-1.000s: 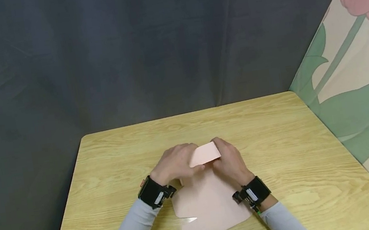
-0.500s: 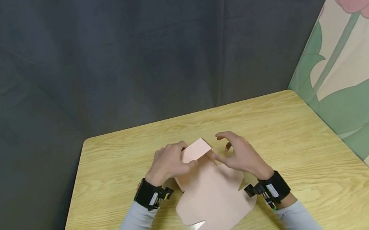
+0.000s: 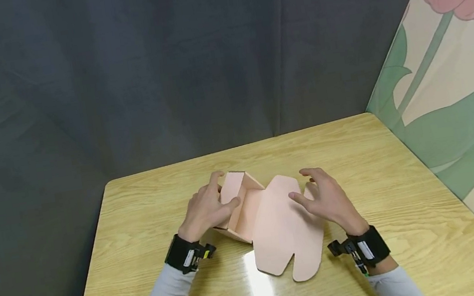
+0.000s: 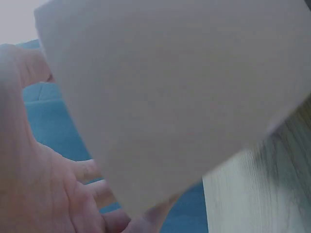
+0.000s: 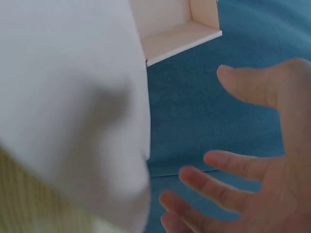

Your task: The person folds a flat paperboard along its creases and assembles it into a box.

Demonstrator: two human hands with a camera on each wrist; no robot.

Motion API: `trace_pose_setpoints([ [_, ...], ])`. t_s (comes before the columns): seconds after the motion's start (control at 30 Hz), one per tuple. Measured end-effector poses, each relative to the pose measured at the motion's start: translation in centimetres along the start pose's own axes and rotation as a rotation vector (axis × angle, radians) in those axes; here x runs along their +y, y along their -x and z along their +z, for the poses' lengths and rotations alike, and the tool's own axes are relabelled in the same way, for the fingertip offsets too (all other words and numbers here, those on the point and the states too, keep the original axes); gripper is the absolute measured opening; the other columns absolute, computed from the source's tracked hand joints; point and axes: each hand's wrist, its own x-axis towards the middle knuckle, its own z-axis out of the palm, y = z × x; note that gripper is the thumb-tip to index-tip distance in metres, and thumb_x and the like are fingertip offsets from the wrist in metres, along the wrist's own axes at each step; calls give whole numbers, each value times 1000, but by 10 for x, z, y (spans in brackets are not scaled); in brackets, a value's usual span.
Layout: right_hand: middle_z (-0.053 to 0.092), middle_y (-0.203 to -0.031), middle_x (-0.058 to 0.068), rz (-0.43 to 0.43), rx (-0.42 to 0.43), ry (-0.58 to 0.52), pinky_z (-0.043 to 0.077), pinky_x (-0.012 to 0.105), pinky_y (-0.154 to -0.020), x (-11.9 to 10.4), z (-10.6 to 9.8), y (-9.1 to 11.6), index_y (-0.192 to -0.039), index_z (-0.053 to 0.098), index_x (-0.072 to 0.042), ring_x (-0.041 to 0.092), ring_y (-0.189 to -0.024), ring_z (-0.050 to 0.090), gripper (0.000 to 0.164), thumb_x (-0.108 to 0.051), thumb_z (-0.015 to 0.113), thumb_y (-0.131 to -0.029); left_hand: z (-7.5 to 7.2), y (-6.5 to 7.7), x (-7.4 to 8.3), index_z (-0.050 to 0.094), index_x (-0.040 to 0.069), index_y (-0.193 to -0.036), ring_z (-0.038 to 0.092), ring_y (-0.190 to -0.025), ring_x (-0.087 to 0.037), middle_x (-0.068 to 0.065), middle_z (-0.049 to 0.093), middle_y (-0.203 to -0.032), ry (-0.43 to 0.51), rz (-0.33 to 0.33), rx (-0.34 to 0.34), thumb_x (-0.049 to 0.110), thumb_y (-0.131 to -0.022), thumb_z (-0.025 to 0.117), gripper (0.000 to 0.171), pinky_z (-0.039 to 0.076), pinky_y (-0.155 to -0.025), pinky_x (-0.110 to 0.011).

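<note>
A pale pink cardboard box is partly folded, its tray part formed and its wide notched lid flap spread out to the right. My left hand holds the tray part from the left, thumb over its near wall and fingers at its outer side. In the left wrist view a cardboard panel covers much of those fingers. My right hand hovers by the flap's right edge, fingers spread and holding nothing. The right wrist view shows a gap between the fingers and the cardboard.
The box is over a wood-grain table. A dark curtain hangs behind the table's far edge. A tulip-patterned cloth hangs along the right side. Each wrist wears a black strap with a small camera.
The box has turned, so its tray part now lies left and its flap points right and toward me. My right hand has let go and moved right; my left hand stays on the box.
</note>
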Motion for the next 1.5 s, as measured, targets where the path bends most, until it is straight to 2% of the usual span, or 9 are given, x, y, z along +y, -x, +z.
trace_pose_setpoints([
  [0.23, 35, -164, 30, 116, 38, -32, 42, 69, -116, 6, 0, 6, -162, 36, -1, 53, -145, 43, 91, -40, 81, -94, 2, 3, -5, 33, 23, -167, 70, -116, -34, -18, 67, -138, 90, -17, 13, 41, -95, 72, 83, 58, -89, -53],
  [0.4, 42, -159, 35, 219, -17, -127, 57, 62, -99, 4, -5, 8, -168, 19, -3, 55, -130, 59, 100, -38, 80, -96, 4, 3, -11, 31, 27, -168, 55, -143, -38, -14, 49, -163, 169, -59, 13, 38, -96, 69, 82, 51, -109, -64],
  [0.57, 51, -151, 36, 299, -74, -245, 62, 53, -91, 1, -8, 12, -169, 18, -4, 54, -126, 63, 100, -40, 78, -98, 7, 6, -16, 30, 25, -166, 52, -143, -38, -15, 46, -164, 286, -98, 51, 35, -96, 67, 80, 50, -110, -64],
  [0.7, 61, -140, 36, 322, -49, -338, 64, 45, -85, -2, -8, 15, -165, 27, 0, 45, -114, 73, 94, -40, 78, -98, 9, 12, -18, 25, 18, -165, 54, -139, -41, -21, 46, -160, 370, -124, 85, 34, -96, 65, 81, 51, -108, -63],
  [0.83, 68, -126, 34, 297, 24, -487, 67, 45, -79, -4, -3, 13, -154, 40, 5, 30, -93, 80, 75, -29, 79, -99, 13, 16, -17, 22, 15, -161, 58, -134, -44, -25, 50, -154, 451, -139, 115, 34, -96, 65, 80, 53, -105, -62],
  [0.97, 71, -123, 32, 285, 50, -620, 68, 42, -78, -7, 7, 12, -142, 53, 7, 13, -89, 78, 52, -15, 76, -100, 22, 18, -15, 22, 12, -158, 63, -128, -46, -31, 54, -146, 518, -131, 153, 31, -95, 66, 79, 63, -86, -54],
  [1.1, 73, -122, 32, 282, 48, -699, 67, 37, -75, -9, 20, 12, -136, 63, 9, 8, -85, 77, 42, -11, 75, -101, 35, 22, -14, 20, 9, -156, 69, -114, -49, -34, 51, -144, 584, -137, 189, 29, -95, 68, 80, 65, -62, -46],
  [1.3, 74, -117, 31, 259, 140, -599, 61, 21, -70, -13, 39, 22, -130, 72, 6, 8, -86, 71, 37, -13, 78, -99, 61, 40, -13, 15, 6, -153, 70, -107, -50, -38, 43, -147, 692, -185, 187, 25, -95, 70, 82, 64, -55, -46],
  [1.5, 76, -112, 29, 184, 257, -583, 55, 18, -65, -15, 45, 23, -121, 76, 5, 9, -84, 69, 28, -8, 79, -97, 74, 51, -11, 20, 4, -147, 62, -111, -42, -36, 43, -145, 710, -201, 170, 27, -93, 74, 80, 61, -69, -36],
])
